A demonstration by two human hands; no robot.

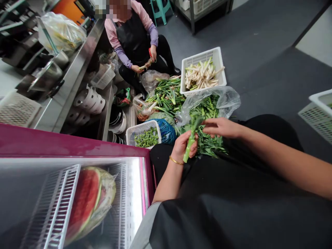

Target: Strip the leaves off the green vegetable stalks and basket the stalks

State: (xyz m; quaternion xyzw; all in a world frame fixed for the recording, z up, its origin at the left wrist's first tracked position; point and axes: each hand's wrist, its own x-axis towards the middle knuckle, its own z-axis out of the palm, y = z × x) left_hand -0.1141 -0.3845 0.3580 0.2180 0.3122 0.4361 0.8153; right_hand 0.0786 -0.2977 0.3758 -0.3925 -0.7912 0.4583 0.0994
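Observation:
A green leafy stalk (190, 142) is upright and slightly tilted in my left hand (181, 145), whose fingers wrap round its lower part. My right hand (219, 127) is beside the stalk's leafy top, fingers stretched out toward it; whether the fingertips touch the leaves is unclear. Beneath and beyond both hands lies a pile of leafy greens (210, 140), partly on a clear plastic bag (228, 100). To the left, a small white basket (130, 133) holds cut green pieces (146, 138).
Across from me a seated person (133, 31) holds a pale stalk and a red-handled tool. Green onions (168, 95) and a white basket (222, 74) of pale stalks lie between us. A glass-doored fridge (103, 152) with watermelon stands at left; another basket (320, 112) is at right.

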